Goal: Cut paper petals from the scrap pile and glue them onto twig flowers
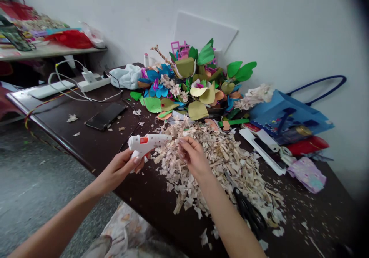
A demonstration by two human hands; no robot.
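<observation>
A white glue gun point(148, 142) with orange parts is gripped by its handle in my left hand point(123, 166). Its nozzle points right, close to the fingertips of my right hand point(191, 152). Those fingers are pinched together; whatever small piece they may hold blends with the pale scraps behind. Beneath both hands spreads a heap of cream-coloured scraps point(239, 166), thin and petal-like. Black-handled scissors point(248, 208) lie on the heap beside my right forearm. Beyond it stands a mass of colourful handmade flowers point(198, 85) with green leaves and blue, olive and pink petals.
A black phone point(106, 116) lies on the dark table point(72, 123) at left. A power strip point(95, 83) with white cables sits behind it, near a pale cloth point(127, 76). At right are a blue bag point(291, 114) and a purple patterned cloth point(308, 174).
</observation>
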